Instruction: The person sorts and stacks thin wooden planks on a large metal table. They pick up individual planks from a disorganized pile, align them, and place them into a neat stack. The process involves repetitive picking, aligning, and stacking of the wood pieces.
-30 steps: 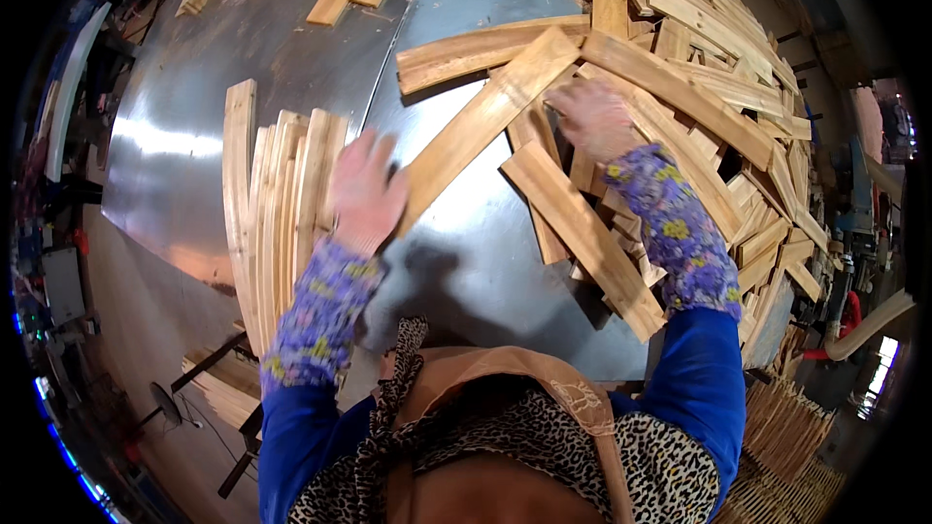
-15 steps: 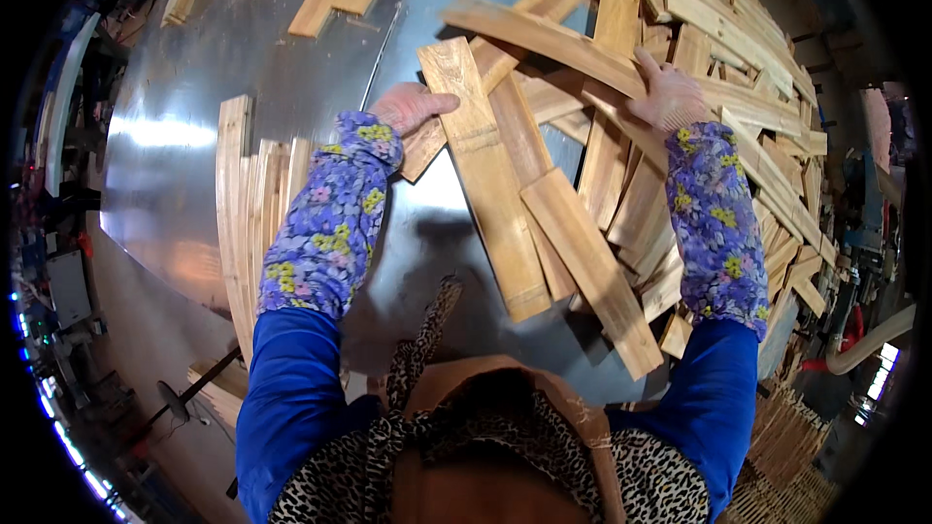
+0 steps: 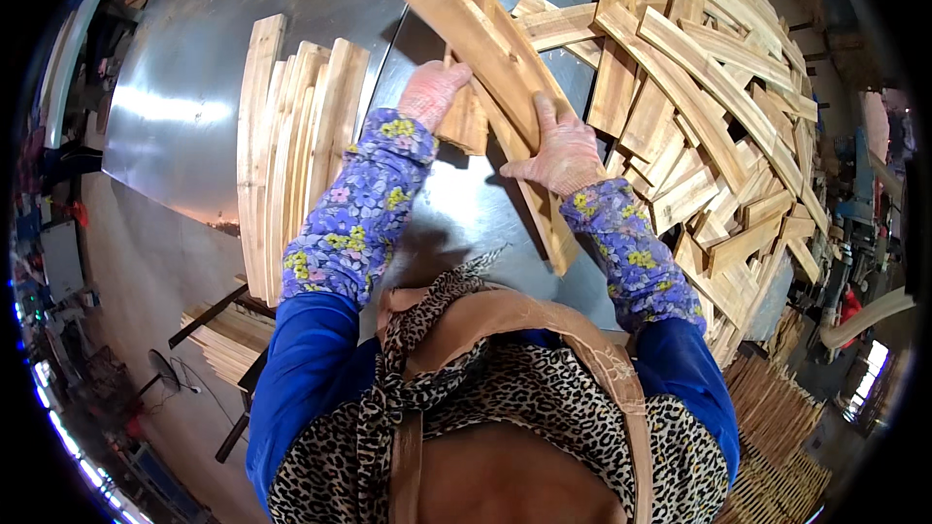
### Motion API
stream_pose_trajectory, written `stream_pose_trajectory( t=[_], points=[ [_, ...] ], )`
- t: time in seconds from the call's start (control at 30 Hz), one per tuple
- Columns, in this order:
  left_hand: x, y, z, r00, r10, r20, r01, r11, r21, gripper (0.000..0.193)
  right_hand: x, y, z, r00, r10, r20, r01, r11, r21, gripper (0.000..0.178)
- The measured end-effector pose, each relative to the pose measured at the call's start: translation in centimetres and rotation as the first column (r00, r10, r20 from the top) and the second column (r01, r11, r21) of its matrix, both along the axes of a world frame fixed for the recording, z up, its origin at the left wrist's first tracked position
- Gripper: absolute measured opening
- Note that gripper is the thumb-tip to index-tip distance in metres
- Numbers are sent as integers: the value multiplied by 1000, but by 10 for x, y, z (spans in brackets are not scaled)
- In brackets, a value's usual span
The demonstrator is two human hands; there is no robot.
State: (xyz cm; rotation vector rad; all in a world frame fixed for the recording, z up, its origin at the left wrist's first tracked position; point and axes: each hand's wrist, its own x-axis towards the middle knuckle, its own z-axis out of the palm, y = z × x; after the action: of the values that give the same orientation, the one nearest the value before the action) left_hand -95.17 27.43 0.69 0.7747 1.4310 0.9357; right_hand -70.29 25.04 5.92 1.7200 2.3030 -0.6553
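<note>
My left hand (image 3: 434, 95) is closed at the left edges of a few overlapping wooden boards, its fingertips partly hidden. My right hand (image 3: 561, 150) grips the near end of a pale wooden board (image 3: 456, 34), which slants away to the far left. Beneath it another board (image 3: 544, 213) slants toward me, its near end over the metal tabletop. A third, shorter-looking board (image 3: 466, 126) lies under these, beside my left fingers. Which of the boards my left hand bears on is partly covered.
A big loose heap of boards (image 3: 670, 116) covers the right side of the metal table (image 3: 194, 126). Several boards stand side by side in a row (image 3: 301, 136) left of my left arm. More boards lie at the far edge. A slatted wooden stack (image 3: 777, 427) is at lower right.
My right hand has come left and nearer with the slanted board. My left hand has shifted slightly right. Boards that lay in front of me are gone from there; the left row shows another board.
</note>
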Motion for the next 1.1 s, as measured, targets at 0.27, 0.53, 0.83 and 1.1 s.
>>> stream_pose_trajectory(
  t=[0.27,0.53,0.83,1.1],
  points=[
    [-14,-71,27,923,232,305,-224,973,-64,54,10,20,-27,648,-446,-617,227,887,-402,68],
    [-25,-233,-51,278,328,903,-314,919,-237,91,-40,-91,-57,499,-642,-582,119,715,-688,57],
    [-72,-279,-11,324,55,944,-247,969,29,104,-115,-127,-53,941,-215,-262,104,919,-380,80],
    [-74,-293,54,337,42,941,-249,968,45,95,-215,-194,-85,697,385,-604,-645,705,-295,73]
  ],
)
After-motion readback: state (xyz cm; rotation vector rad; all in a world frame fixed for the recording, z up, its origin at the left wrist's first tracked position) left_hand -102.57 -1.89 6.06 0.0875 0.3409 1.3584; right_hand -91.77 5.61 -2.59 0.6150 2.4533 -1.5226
